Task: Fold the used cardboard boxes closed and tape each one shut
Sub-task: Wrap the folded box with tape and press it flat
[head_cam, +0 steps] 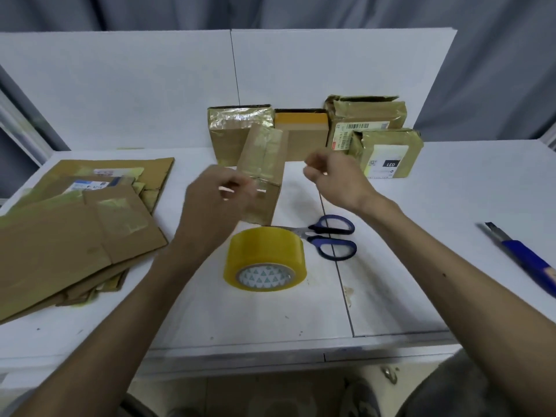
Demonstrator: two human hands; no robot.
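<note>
A small brown cardboard box [264,173], closed and covered with clear tape, stands on end and leans slightly at the middle of the white table. My left hand [216,197] is blurred by motion; its curled fingers lie against the box's lower left side and appear to grip it. My right hand [334,176] hovers just right of the box, apart from it, with its fingers curled and nothing in them. A roll of yellow-tinted clear tape [264,260] lies flat in front of the box. Blue-handled scissors [328,239] rest beside the roll.
Several taped boxes [367,127] stand in a row against the white back panel. A pile of flattened cardboard [75,233] covers the table's left side. A blue utility knife [523,260] lies at the right edge.
</note>
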